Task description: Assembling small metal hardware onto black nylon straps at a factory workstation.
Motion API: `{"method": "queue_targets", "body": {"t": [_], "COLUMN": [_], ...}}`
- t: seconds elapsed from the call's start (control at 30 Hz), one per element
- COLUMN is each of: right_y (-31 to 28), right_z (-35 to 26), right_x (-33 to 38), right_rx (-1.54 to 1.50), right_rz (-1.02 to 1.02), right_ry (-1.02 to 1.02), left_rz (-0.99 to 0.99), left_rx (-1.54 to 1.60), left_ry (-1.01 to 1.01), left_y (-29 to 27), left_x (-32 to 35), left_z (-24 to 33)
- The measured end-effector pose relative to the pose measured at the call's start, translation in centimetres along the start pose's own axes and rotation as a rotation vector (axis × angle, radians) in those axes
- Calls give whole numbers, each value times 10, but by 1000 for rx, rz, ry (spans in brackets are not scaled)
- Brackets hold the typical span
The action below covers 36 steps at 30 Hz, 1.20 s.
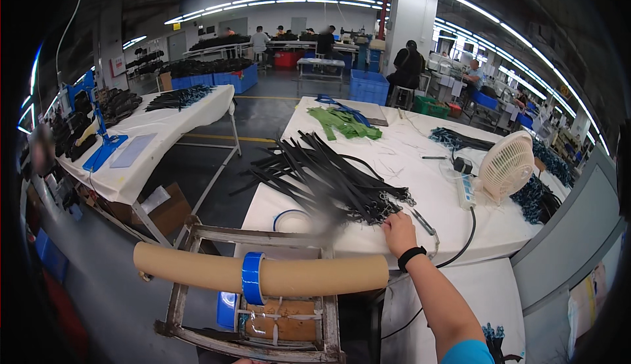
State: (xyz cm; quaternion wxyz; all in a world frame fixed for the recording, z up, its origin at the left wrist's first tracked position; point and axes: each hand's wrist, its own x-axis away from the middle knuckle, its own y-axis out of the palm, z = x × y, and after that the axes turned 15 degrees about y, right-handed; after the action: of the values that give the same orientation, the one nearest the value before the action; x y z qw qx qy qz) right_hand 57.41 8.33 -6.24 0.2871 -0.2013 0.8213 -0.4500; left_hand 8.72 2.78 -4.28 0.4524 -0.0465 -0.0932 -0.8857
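Note:
On the white-covered table lies a heap of black straps (pixel 328 173), fanned out, with metal hooks (pixel 388 209) bunched at the near right end. My right hand (pixel 399 232), with a black band on the wrist, reaches to these hooks. Its fingers are curled closed at the hook end of a strap; the fingertips are partly hidden. Only a sliver of skin, seemingly my left hand (pixel 243 361), shows at the lower edge, its fingers out of sight. Before me a brown cardboard tube (pixel 197 268) with a blue tape roll (pixel 252 278) around it lies across a worn metal frame (pixel 181 298).
A beige fan (pixel 506 167) and a white power strip (pixel 465 192) with a black cable stand right of the straps. Green fabric strips (pixel 345 122) lie farther back. Another covered table (pixel 177 117) stands left. Several people sit at the far benches; a blue crate (pixel 368 88) is behind the table.

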Motion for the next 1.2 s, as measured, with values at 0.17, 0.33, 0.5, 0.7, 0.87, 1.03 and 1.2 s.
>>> {"method": "queue_targets", "body": {"t": [0.17,0.33,0.5,0.7,0.87,1.03,1.2], "right_y": [1,-78,-212,-327,-319,-226,-126], "right_z": [23,8,-5,29,-56,-86,-105], "right_x": [3,7,69,180,228,267,312], "right_rx": [-472,-1413,-1711,-1789,-1686,-1111,-1013], "right_rz": [190,255,292,104,-553,-1561,-1527], "right_ry": [42,165,-88,-289,9,351,-123], "left_rz": [-66,-44,-32,-127,-166,-410,-666], "left_rx": [-61,-20,22,70,152,61,-23], "left_ry": [36,60,80,102,92,192,199], "left_y": [5,5,5,6,15,30,16], "left_x": [-3,3,3,4,10,13,12], "left_z": [4,2,2,2,0,37,29]}}
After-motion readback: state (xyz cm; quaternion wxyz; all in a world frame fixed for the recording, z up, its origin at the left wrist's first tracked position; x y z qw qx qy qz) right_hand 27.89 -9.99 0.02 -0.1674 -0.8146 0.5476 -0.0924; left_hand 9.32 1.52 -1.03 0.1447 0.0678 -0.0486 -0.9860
